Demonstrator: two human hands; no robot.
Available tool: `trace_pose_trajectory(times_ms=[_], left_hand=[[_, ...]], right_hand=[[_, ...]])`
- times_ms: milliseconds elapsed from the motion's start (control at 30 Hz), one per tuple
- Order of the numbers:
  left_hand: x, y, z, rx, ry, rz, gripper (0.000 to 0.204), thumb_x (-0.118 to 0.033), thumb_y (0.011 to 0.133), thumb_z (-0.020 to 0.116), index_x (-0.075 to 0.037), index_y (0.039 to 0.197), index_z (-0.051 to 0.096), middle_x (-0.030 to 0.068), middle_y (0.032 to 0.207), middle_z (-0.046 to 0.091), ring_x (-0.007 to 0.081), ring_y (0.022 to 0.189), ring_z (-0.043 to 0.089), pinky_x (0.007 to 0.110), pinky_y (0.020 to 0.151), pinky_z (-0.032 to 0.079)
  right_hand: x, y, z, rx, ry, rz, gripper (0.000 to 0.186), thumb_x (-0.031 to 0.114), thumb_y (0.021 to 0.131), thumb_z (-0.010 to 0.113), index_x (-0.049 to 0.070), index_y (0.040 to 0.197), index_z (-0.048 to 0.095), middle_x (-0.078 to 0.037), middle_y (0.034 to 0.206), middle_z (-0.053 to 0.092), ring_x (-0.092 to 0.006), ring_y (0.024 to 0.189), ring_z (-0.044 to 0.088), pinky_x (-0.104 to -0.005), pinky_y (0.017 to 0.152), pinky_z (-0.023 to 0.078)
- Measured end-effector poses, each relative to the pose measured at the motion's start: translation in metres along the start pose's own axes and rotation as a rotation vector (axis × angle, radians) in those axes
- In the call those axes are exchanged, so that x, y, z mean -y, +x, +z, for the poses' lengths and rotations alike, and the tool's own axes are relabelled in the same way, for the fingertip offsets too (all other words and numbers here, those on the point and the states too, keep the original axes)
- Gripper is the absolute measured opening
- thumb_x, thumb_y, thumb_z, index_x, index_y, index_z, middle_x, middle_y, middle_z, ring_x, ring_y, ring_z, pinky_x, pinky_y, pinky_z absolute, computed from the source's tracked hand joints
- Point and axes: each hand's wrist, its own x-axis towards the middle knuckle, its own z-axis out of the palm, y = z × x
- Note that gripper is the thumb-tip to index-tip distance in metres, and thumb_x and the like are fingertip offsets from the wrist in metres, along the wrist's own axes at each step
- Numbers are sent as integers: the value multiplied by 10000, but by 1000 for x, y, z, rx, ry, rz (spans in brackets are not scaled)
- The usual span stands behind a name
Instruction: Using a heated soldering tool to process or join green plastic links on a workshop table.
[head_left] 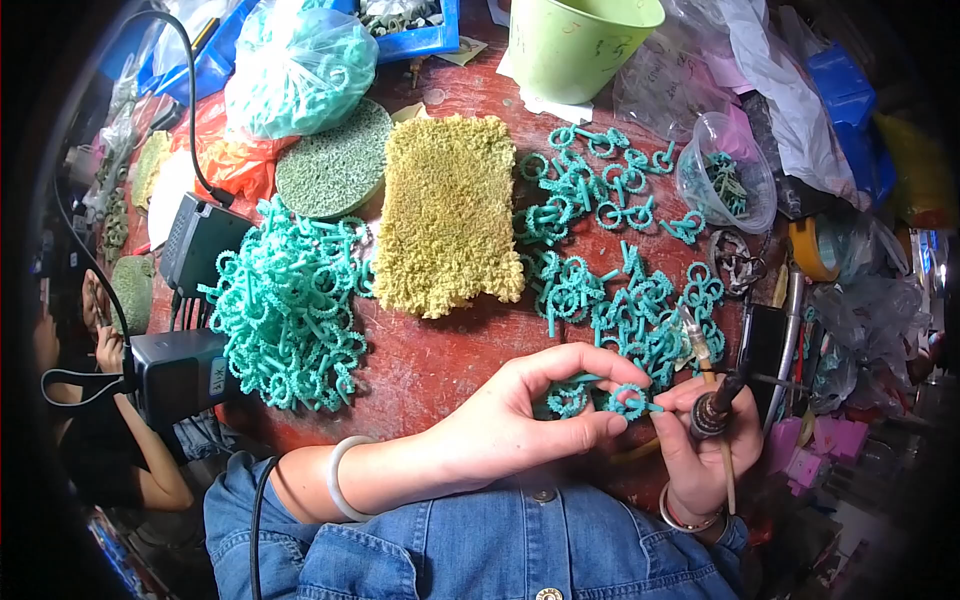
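Note:
My left hand point(520, 412) pinches a small teal ring piece point(628, 402) with a beaded-looking rim and a short stem. Another teal ring point(568, 398) sits within the curl of its fingers. Fingertips of my right hand point(688, 458) touch the stem end of the pinched ring. That same hand grips a dark pen-like tool point(712, 414), seen nearly end-on, and a thin wooden-handled tool point(728, 466) with a pale tip. Just beyond both hands lie loose teal rings point(640, 310). A larger heap of teal rings point(285, 315) is at the left.
A yellow, rough-textured block point(445, 215) lies mid-table beside a round green pad point(335, 160). Behind stand a bag of teal pieces point(300, 75) and a light green bucket point(575, 50). Black boxes with cables point(180, 375) edge the left; a clear plastic tub point(735, 190) stands right.

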Motion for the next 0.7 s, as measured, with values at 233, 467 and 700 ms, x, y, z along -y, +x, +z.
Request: trace_pose_trajectory(times_ms=[233, 467, 700], left_hand=[[2, 3, 2, -30, 60, 68, 413, -13, 829, 644, -35, 1219, 512, 21, 1126, 557, 90, 1052, 508, 256, 924, 414], [4, 4, 1, -22, 138, 107, 391, -19, 834, 642, -32, 1206, 525, 21, 1116, 569, 90, 1051, 511, 256, 929, 413], [0, 3, 4, -24, 73, 52, 306, -64, 859, 613, -57, 1160, 559, -14, 995, 587, 40, 897, 524, 204, 793, 443]], right_hand=[[-1, 0, -2, 2, -38, -49, 332, -5, 695, 738, 15, 950, 526, -101, 853, 600, -170, 717, 558, -287, 658, 426], [-3, -1, -2, 7, 38, -17, 334, 0, 706, 737, 20, 958, 518, -93, 867, 588, -156, 733, 559, -286, 669, 421], [-4, -2, -3, 15, 57, -23, 337, -15, 711, 726, 21, 968, 511, -95, 877, 591, -160, 736, 561, -294, 684, 416]])
